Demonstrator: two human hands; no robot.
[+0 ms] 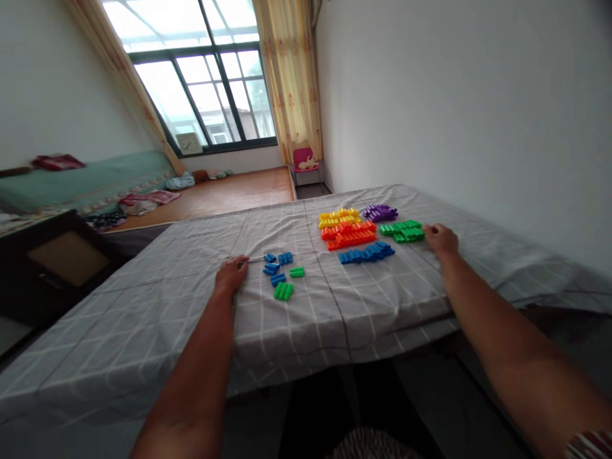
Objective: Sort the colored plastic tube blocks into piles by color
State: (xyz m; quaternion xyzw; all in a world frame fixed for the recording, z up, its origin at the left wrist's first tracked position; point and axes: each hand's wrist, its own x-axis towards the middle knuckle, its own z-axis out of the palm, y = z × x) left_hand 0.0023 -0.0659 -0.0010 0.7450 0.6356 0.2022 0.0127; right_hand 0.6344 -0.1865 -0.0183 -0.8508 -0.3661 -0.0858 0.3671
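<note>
My left hand (231, 275) rests on the cloth with its fingers curled, just left of a loose group of small blue tubes (285, 258). A thin pale line runs from its fingertips toward them; I cannot tell whether it is a held stick or a stripe of the cloth. Green tubes (284, 291) lie nearer to me. My right hand (440, 240) is closed at the right end of a green tube pile (406, 231), fingertips against or very close to it. What it pinches, if anything, is hidden.
Beside the green pile lie piles of yellow tubes (339, 218), orange tubes (349, 235), purple tubes (380, 213) and blue tubes (367, 253). A grey checked cloth (191, 331) covers the table. A white wall (459, 108) stands at the right; a dark cabinet (52, 274) is at the left.
</note>
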